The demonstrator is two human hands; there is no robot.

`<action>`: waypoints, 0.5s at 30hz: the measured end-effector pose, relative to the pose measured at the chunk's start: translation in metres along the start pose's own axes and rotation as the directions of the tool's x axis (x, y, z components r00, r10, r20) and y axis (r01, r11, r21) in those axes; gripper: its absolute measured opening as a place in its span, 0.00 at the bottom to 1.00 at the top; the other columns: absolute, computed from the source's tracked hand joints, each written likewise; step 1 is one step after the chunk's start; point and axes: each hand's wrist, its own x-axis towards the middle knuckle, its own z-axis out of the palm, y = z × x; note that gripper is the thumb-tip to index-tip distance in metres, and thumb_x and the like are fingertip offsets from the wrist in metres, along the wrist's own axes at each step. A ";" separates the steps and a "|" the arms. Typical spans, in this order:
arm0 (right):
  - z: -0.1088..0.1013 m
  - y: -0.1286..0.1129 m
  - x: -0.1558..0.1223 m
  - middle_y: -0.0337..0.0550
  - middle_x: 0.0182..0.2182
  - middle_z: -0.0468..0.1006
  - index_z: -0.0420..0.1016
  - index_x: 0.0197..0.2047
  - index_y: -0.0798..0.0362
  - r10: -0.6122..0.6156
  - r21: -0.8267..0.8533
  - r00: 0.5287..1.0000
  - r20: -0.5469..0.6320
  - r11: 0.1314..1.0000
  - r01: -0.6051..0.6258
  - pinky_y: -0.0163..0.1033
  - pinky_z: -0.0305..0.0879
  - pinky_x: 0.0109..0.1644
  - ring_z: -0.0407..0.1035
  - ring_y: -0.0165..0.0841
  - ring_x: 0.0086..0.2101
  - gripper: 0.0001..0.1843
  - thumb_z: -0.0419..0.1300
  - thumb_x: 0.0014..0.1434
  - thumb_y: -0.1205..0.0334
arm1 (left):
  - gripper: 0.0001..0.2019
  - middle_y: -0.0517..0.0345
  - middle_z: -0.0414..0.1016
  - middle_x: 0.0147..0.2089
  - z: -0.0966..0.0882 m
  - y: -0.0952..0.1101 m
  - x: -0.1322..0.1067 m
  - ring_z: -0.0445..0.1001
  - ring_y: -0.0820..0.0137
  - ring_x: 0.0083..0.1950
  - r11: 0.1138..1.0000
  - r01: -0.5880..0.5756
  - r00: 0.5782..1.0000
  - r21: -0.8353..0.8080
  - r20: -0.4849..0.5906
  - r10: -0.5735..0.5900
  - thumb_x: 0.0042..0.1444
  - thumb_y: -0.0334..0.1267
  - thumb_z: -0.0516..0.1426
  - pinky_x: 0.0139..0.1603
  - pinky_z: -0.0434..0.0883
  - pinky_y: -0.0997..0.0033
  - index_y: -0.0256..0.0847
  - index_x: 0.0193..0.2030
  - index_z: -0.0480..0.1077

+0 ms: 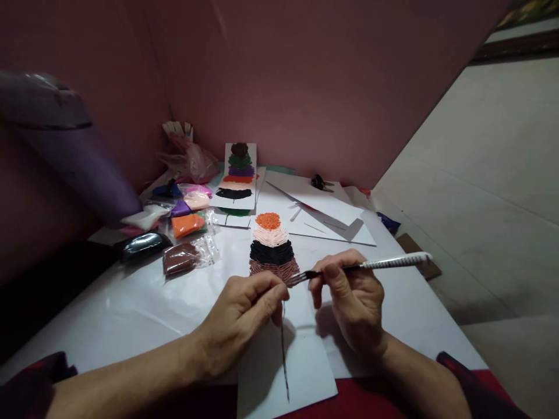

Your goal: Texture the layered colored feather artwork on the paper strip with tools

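My right hand (349, 297) grips a fork (388, 262) with a dark neck and a white patterned handle, its tines pointing left. Close to the tines, my left hand (253, 320) has thumb and forefinger pinched together; what they hold, if anything, is hidden. Below both hands lies a white card (279, 372) with a thin dark line drawn down it. At its upper part sits textured clay (271, 251) in bands: orange on top, then pale peach, black and brown. The tines are over the right edge of the brown band.
Bags of brown clay (180, 259), orange clay (187, 224) and black clay (144, 245) lie at the left among several others. Behind stands a finished-looking banded card (236, 174). White sheets (314, 201) and keys (321, 182) lie at the back; a purple roll (82, 151) leans left.
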 end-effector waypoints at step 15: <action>-0.016 0.028 0.022 0.31 0.19 0.70 0.63 0.32 0.51 0.207 -0.332 0.968 -0.141 0.911 -0.243 0.29 0.61 0.16 0.61 0.23 0.14 0.15 0.59 0.62 0.50 | 0.19 0.67 0.54 0.21 0.005 -0.011 -0.004 0.52 0.77 0.22 0.962 -0.140 0.969 0.236 0.232 0.084 0.67 0.40 0.46 0.25 0.54 0.75 0.40 0.23 0.55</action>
